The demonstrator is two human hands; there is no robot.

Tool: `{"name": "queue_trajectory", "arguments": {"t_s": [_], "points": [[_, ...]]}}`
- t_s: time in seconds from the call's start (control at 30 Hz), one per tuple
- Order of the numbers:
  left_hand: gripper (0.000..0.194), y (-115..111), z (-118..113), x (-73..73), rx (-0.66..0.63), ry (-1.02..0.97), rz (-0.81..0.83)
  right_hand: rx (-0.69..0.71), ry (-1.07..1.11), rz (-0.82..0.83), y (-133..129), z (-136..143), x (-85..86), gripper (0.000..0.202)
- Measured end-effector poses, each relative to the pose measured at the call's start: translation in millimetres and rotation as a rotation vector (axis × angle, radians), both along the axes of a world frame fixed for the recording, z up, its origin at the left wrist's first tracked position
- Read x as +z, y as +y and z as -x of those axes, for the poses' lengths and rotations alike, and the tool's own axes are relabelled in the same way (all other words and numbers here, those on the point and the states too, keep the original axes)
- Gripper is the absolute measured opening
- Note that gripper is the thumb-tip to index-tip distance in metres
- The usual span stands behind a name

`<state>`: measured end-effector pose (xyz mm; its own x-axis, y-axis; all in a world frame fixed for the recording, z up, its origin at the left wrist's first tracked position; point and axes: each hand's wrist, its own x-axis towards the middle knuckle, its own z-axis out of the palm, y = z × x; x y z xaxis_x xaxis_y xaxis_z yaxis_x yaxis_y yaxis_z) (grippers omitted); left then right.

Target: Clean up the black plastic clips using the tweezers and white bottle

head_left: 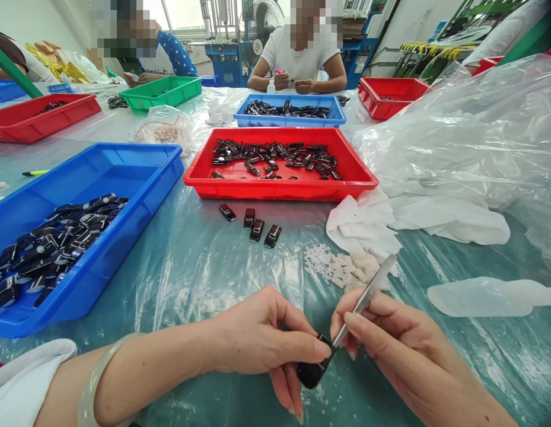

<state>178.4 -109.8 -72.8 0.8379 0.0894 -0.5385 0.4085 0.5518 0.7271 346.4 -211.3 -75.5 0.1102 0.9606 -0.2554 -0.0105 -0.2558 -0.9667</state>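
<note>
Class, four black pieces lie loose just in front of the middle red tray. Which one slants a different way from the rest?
The leftmost piece: its far end points left, while the other three point nearly straight ahead or to the right.

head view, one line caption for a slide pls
Left hand steadies a small black part while the right hand works it with a metal tool, before trays of similar parts.

Large fan [262, 22], person in white shirt [296, 57], crumpled clear plastic [475, 133]
</note>
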Motion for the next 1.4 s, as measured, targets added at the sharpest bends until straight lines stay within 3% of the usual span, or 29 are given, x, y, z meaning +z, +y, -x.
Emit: {"name": "queue_trajectory", "arguments": {"t_s": [0.73,0.9,1.0,1.07,1.17,1.23,1.33,1.4], "points": [[0.031,0,-1,0.8,-0.011,0.012,-0.011,-0.003,-0.03,-0.013,0,1,2.6,0.019],[0.03,-2,2,-0.9,-0.002,0.01,0.0,-0.154,-0.086,-0.04,1,-7,9.5,0.02],[0.024,-3,4,-1.9,0.001,-0.057,-0.036,-0.274,-0.249,-0.106,-2,-19,13.5,0.022],[0.023,-3,6,-1.0,-0.014,-0.118,-0.117,-0.182,-0.434,-0.113,-2,-23,14.4,0.019],[0.026,-2,7,2.6,-0.068,-0.186,-0.372,0.119,-0.727,-0.118,-2,-19,10.9,0.025],[0.026,-1,7,4.6,-0.1,-0.229,-0.522,0.22,-0.883,-0.174,-2,-14,5.9,0.025],[0.027,-1,7,5.0,-0.1,-0.279,-0.594,0.203,-1.009,-0.293,-4,-11,0.3,0.011],[0.027,-1,8,4.2,-0.073,-0.292,-0.585,0.143,-1.018,-0.389,-6,-11,1.4,0.018]]}}
